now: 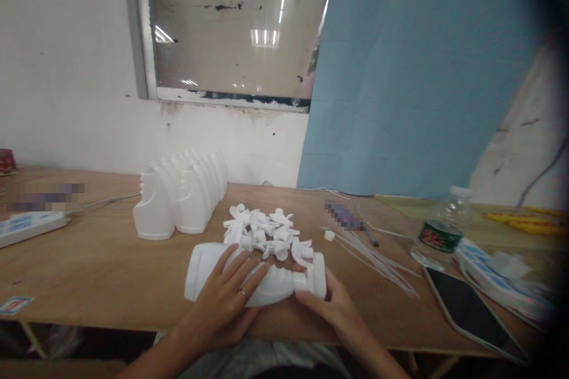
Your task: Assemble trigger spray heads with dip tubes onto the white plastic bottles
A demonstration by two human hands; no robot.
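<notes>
A white plastic spray bottle lies on its side near the table's front edge, its base to the left. My left hand, with a ring on one finger, is wrapped over the bottle's body. At the neck end, my right hand grips the white trigger spray head, which sits on the bottle's mouth. Whether it is screwed tight cannot be seen. Just behind the bottle is a heap of loose white spray heads. Part of my right hand's fingers is hidden behind the spray head.
Rows of white bottles without heads stand at the back left. Thin white tubes and a small white cap lie to the right. Farther right are a water bottle, a phone and a power strip. Another power strip lies left.
</notes>
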